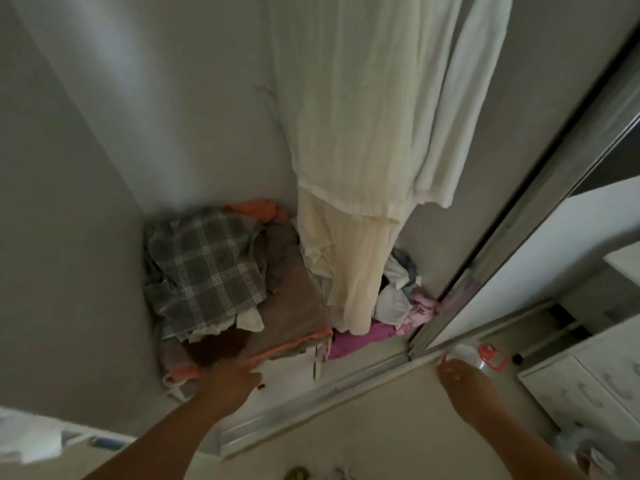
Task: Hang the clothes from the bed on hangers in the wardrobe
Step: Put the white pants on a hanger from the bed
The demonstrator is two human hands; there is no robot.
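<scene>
Left hand (230, 379) fingers extended, reaching toward folded pile's orange edge (294, 342); right hand (462, 375) relaxed, empty. Crinkled cream garments (353, 140) hang above grey plaid cloth (204, 271).

Non-task items, lower right of the frame

A clear bottle (485, 358) with a red cap is seen near a white drawer unit (585, 386).

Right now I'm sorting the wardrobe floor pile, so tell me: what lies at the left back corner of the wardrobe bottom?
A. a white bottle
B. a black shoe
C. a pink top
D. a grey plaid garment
D: the grey plaid garment lies crumpled in the left back corner, on the pile.
</scene>
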